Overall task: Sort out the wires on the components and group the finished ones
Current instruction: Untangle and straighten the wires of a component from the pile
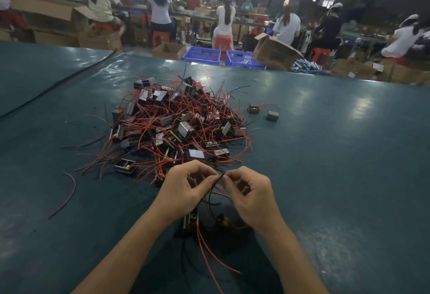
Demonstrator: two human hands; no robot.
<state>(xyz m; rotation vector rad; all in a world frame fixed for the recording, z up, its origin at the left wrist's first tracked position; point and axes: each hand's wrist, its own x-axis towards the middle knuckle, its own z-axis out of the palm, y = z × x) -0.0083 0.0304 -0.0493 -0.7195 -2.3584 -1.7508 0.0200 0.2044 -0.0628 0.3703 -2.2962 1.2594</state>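
A big tangled pile of small metal-cased components (176,121) with red and black wires lies on the dark green table (337,154). In front of it, my left hand (183,189) and my right hand (249,191) meet fingertip to fingertip and pinch the black wires (215,183) of one component (190,220), which hangs below my left palm, partly hidden. Its red wire (209,252) trails down toward me. A second small part with a yellow piece (224,220) sits under my right wrist.
Two separate components (253,109) (272,115) lie right of the pile. A loose red wire (67,195) lies at the left. Beyond the table's far edge stand blue crates (202,54), cardboard boxes (274,53) and several seated workers (160,7).
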